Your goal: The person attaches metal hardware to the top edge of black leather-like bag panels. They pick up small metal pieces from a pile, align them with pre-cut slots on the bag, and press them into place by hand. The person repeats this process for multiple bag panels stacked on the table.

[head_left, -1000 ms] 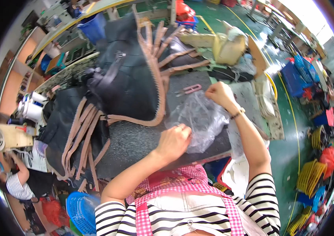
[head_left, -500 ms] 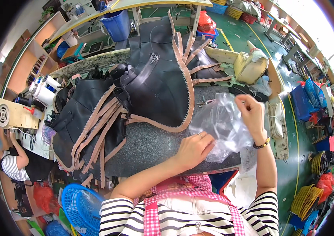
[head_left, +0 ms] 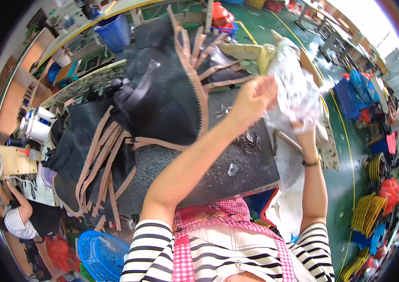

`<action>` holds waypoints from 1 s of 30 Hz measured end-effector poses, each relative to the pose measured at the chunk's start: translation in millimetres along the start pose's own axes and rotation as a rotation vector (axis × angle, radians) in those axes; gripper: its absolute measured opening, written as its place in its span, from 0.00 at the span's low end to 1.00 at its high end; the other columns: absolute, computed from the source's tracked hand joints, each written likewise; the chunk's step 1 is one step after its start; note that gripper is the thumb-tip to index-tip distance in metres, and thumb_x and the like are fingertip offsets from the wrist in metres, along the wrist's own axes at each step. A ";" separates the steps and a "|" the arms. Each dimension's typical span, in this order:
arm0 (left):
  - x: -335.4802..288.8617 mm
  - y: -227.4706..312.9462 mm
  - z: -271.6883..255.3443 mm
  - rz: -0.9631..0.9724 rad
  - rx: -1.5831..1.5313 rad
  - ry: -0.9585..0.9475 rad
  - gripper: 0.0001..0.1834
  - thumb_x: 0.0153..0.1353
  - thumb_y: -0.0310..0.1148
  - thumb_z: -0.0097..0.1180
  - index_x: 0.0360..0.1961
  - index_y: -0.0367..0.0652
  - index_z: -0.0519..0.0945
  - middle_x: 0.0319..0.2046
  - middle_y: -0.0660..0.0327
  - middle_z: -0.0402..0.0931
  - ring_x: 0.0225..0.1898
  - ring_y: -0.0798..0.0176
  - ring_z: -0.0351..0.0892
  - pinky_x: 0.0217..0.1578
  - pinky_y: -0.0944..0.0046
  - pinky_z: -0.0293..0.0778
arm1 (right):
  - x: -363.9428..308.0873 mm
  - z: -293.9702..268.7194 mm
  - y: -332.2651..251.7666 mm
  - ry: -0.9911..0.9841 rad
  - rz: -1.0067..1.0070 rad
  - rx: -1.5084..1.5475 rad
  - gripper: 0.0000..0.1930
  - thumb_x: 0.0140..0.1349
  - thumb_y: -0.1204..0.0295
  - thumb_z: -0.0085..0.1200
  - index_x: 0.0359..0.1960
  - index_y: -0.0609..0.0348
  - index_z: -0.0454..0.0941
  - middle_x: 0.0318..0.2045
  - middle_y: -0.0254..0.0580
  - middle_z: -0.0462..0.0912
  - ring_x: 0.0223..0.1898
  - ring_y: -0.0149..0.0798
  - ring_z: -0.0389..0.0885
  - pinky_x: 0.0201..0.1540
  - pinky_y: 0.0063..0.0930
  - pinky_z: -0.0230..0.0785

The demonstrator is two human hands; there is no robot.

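Note:
A crumpled clear plastic bag (head_left: 294,91) is raised over the right end of the dark speckled worktop (head_left: 199,176). My left hand (head_left: 256,98) is closed, its curled fingers at the bag's left side. The bag covers most of my right hand (head_left: 304,134), so its fingers are hidden; only the lower hand and wrist show. Below my left hand, small metal pieces (head_left: 251,139) and a small clear scrap (head_left: 232,169) lie on the worktop. To the left, black leather-like pieces (head_left: 162,98) with tan zigzag-cut edging are heaped.
A cream padded machine part (head_left: 266,57) stands behind the bag. At lower left is a blue plastic basket (head_left: 98,254). A blue bin (head_left: 114,34) stands beyond the worktop. Another person (head_left: 20,214) works at far left. Yellow baskets (head_left: 368,214) line the right side.
Both hands have moved away from me with the plastic bag, up off the worktop. The small metal pieces and the clear scrap now show where the bag was. The view has shifted slightly right.

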State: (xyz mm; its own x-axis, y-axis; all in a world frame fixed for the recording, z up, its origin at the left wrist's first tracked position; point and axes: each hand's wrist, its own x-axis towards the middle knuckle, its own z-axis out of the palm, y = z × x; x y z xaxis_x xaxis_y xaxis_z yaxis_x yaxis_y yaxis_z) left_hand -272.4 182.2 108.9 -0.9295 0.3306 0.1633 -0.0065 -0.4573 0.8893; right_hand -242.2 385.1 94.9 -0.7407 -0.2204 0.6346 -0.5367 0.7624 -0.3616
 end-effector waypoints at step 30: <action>-186.8 -19.7 -80.3 0.393 1.297 0.139 0.14 0.53 0.21 0.63 0.43 0.39 0.81 0.42 0.55 0.82 0.45 0.51 0.81 0.47 0.55 0.76 | -79.4 82.4 -50.5 -0.327 0.953 1.332 0.18 0.62 0.76 0.59 0.52 0.70 0.75 0.40 0.42 0.82 0.40 0.33 0.84 0.43 0.23 0.78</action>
State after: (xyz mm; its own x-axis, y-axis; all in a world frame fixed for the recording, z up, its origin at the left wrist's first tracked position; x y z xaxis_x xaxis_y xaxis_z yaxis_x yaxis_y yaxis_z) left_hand -128.2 63.1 26.6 -0.8194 0.2395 0.5208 0.5413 0.6220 0.5657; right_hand -189.5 314.0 6.4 -0.9380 -0.2528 -0.2372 0.3070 -0.2884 -0.9070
